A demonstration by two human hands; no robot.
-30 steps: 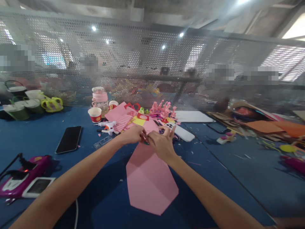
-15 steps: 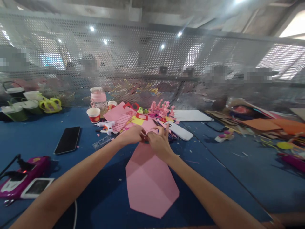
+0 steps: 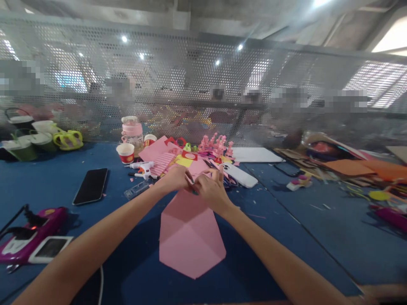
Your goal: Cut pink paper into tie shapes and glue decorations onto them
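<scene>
A large pink sheet of paper [image 3: 192, 237], cut with angled corners and faintly creased, extends toward me from beneath my fingers. My left hand [image 3: 178, 178] is closed in a pinch at its far end. Close against it, my right hand [image 3: 212, 188] pinches the same end, thumb and fingertips together, with one finger raised. A small dark green bit shows between the fingertips, too hidden to name. Just beyond the hands lie pink paper scraps [image 3: 154, 148] and a bunch of curled pink paper strips [image 3: 218, 146].
At left are a black phone [image 3: 91, 186], a purple power strip [image 3: 47, 224], a glue gun [image 3: 144, 168] and a paper cup [image 3: 125, 153]. A white phone [image 3: 241, 176] lies right of my hands. Orange sheets [image 3: 349, 166] lie far right. A perforated metal screen [image 3: 190, 76] stands behind.
The near end of the pink paper has swung to the left and slightly away from me. Both hands stay nearly in place, fingertips still together.
</scene>
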